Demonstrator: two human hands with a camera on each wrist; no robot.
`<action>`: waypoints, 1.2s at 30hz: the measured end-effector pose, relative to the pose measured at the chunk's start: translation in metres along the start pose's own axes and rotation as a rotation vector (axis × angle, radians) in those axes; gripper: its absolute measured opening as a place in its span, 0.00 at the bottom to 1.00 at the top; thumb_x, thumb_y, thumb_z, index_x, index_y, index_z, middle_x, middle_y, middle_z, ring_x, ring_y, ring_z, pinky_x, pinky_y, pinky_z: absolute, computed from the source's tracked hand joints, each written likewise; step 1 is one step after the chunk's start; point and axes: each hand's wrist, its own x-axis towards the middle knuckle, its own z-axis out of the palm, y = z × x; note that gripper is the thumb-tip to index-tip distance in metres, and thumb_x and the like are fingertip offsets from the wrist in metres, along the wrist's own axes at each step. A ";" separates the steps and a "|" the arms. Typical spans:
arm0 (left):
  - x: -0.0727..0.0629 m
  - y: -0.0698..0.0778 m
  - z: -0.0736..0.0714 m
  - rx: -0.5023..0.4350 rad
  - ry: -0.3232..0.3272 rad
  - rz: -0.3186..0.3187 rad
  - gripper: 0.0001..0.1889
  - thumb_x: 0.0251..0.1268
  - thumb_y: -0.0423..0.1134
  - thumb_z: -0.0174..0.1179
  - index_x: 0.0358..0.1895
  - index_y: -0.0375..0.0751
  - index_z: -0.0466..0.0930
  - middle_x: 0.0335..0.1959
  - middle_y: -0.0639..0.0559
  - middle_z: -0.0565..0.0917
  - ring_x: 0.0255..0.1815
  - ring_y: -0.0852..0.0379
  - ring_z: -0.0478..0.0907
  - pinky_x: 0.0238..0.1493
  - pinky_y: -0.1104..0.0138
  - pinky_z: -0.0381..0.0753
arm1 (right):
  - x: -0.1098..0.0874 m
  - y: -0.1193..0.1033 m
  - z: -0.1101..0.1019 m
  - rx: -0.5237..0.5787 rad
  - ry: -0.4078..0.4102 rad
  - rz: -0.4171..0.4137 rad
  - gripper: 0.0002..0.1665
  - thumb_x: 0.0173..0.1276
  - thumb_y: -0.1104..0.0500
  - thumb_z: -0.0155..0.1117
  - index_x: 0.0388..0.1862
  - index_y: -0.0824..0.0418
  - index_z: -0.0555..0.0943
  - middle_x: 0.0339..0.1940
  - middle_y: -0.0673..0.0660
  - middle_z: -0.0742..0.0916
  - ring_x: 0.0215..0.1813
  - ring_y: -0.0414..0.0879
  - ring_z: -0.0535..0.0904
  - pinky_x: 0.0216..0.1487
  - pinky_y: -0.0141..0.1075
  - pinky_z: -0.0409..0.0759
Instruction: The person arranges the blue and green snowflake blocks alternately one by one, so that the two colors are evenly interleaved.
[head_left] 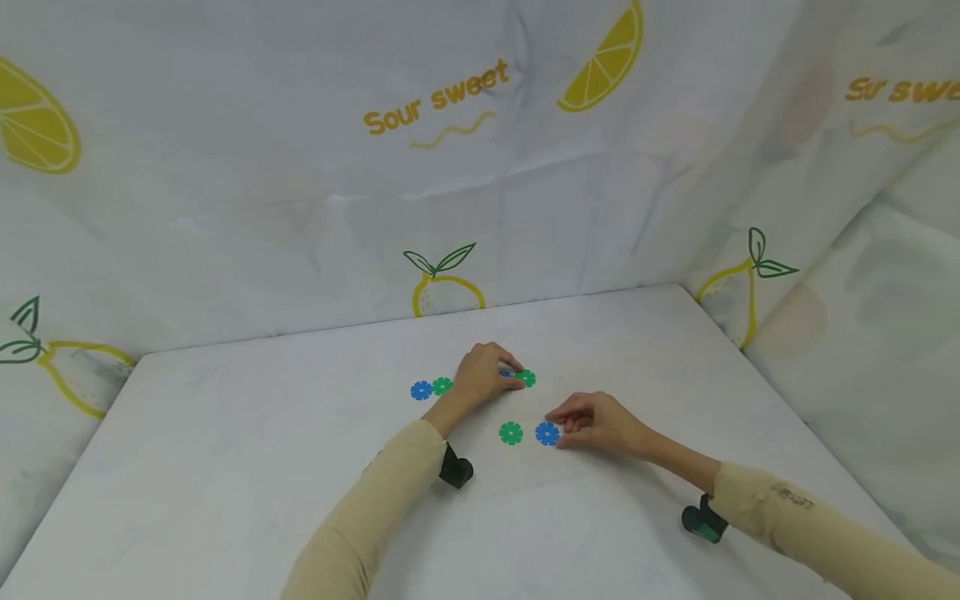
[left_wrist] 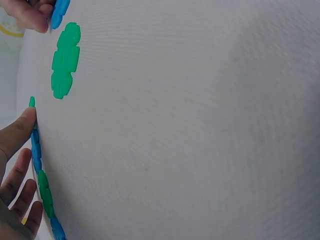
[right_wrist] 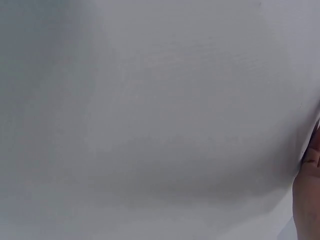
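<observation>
A row of flat, notched plastic discs (snowflake-shaped) lies on the table. Its left end shows a blue disc (head_left: 422, 390) and a green disc (head_left: 442, 386); the left hand (head_left: 483, 372) hides the middle. At the row's right end, that hand pinches a green disc (head_left: 528, 378) between thumb and finger, beside a partly covered blue disc (left_wrist: 36, 150). Nearer the front, the right hand (head_left: 600, 423) pinches another blue disc (head_left: 547, 433) by its edges. A separate green disc (head_left: 511, 433) lies just left of it. Only part of the right hand (right_wrist: 309, 200) shows in its wrist view.
The white-covered table (head_left: 225, 467) meets a white cloth backdrop (head_left: 262, 208) with lemon prints at the back and sides. Dark wrist cameras sit under the left sleeve (head_left: 390, 483) and right sleeve (head_left: 810, 517).
</observation>
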 end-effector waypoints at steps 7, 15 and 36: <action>0.000 0.000 0.000 0.002 0.003 -0.002 0.13 0.51 0.46 0.73 0.40 0.47 0.89 0.46 0.51 0.84 0.54 0.51 0.76 0.60 0.58 0.71 | 0.005 0.006 -0.001 -0.008 -0.022 -0.005 0.19 0.54 0.65 0.74 0.46 0.68 0.84 0.36 0.54 0.85 0.32 0.37 0.77 0.36 0.27 0.80; 0.000 0.002 -0.001 -0.057 -0.018 -0.013 0.13 0.52 0.43 0.73 0.40 0.44 0.89 0.42 0.51 0.85 0.52 0.52 0.76 0.59 0.59 0.70 | 0.005 0.004 -0.002 -0.011 -0.016 -0.022 0.16 0.55 0.65 0.74 0.43 0.68 0.85 0.35 0.55 0.85 0.31 0.38 0.77 0.33 0.28 0.79; -0.003 0.006 -0.005 -0.180 -0.025 -0.039 0.11 0.51 0.37 0.73 0.39 0.39 0.88 0.39 0.49 0.81 0.42 0.54 0.74 0.47 0.64 0.74 | 0.009 0.003 -0.003 -0.009 -0.053 -0.001 0.16 0.55 0.63 0.74 0.44 0.65 0.85 0.39 0.55 0.87 0.30 0.37 0.76 0.33 0.28 0.78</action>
